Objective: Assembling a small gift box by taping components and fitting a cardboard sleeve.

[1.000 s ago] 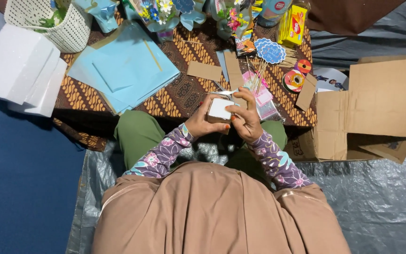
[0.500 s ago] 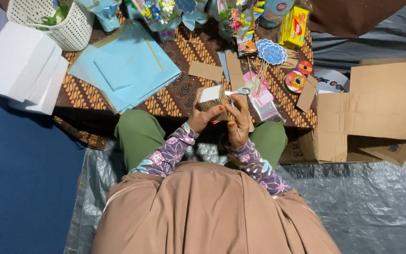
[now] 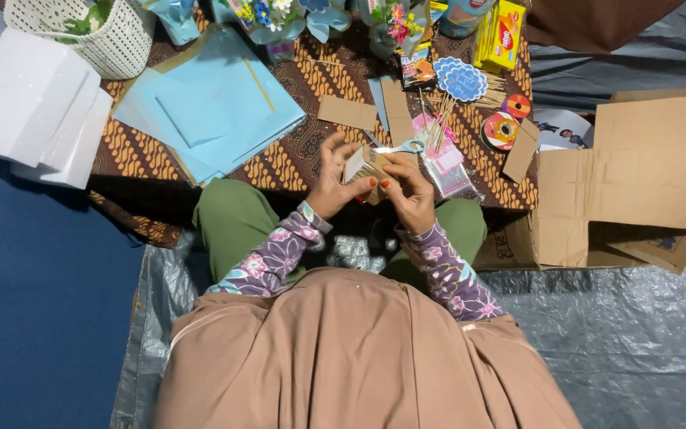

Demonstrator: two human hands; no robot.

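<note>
Between both hands (image 3: 371,187) — brown cardboard piece (image 3: 371,167)

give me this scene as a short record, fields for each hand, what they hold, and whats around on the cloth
left hand: fingers spread, gripping the left side of a small cardboard piece
right hand: pinching the same piece from the right
held thing: brown on one face, white on the other, held above the lap
near the hands: scissors with light blue handles on the patterned cloth
left of cloth: light blue paper sheets, white woven basket
right side: flattened cardboard box, tape rolls
</note>
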